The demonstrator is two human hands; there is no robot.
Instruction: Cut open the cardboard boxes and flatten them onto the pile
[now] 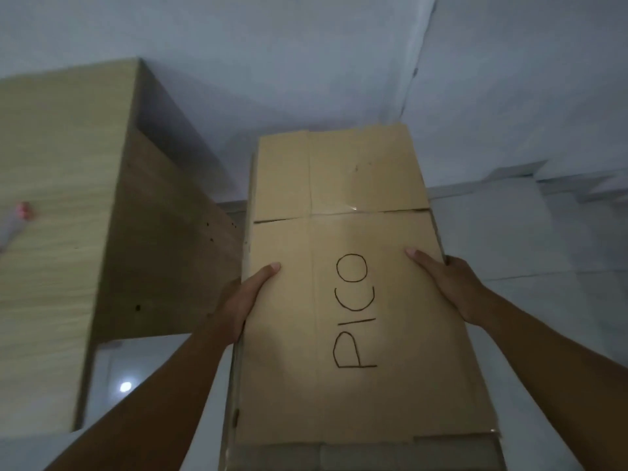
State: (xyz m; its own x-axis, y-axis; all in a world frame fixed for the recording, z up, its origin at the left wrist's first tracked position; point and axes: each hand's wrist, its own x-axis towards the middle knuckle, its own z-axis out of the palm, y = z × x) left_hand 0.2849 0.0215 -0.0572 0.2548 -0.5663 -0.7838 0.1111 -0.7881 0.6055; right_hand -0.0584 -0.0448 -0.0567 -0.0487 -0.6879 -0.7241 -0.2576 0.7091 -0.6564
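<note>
A flattened brown cardboard box [346,205] with "PICO" handwritten on it fills the middle of the view. Clear tape crosses it at a seam. My left hand [239,300] grips its left edge, thumb on top. Gripping the right edge is my right hand [448,283], its thumb also lying on the top face. More flat cardboard [356,453] shows beneath it at the bottom edge, and I cannot tell whether the held box rests on it.
A light wooden table [61,205] stands at the left, with a small pink-tipped object [18,215] on it at the far left edge. Pale tiled floor [543,249] and white walls surround the cardboard.
</note>
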